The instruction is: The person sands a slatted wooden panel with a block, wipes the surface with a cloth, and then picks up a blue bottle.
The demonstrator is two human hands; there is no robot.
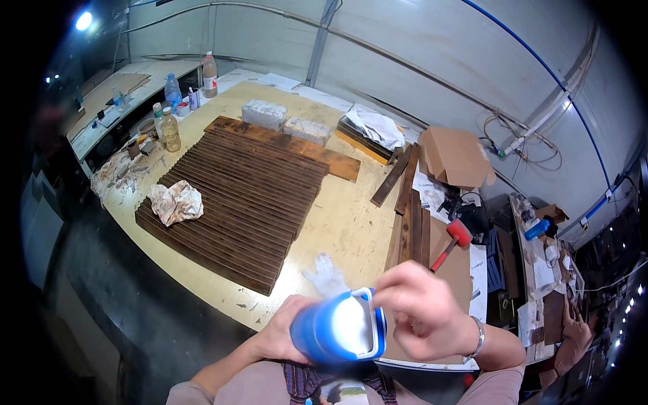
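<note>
Close to my body I hold a blue jug (pixel 317 331), tilted, its white top and white handle facing up. My left hand (pixel 287 331) is wrapped round its side. At the jug's rim, beside the handle, is my right hand (pixel 422 310), blurred by motion, with its fingers curled in. Whether something small is between those fingers cannot be made out. Just beyond the jug a white glove (pixel 327 275) lies on the table (pixel 337 233). Farther off is a panel of dark brown wooden slats (pixel 236 202) laid side by side, with a crumpled stained cloth (pixel 177 202) on it.
A brown board (pixel 344 167) and two pale blocks (pixel 264 114) lie along the panel's far edge. Bottles (pixel 171 131) stand at the far left. Loose dark strips (pixel 407 179), a red mallet (pixel 459 233) and a cardboard box (pixel 455 157) are on the right. Another person's hand (pixel 577 331) shows at far right.
</note>
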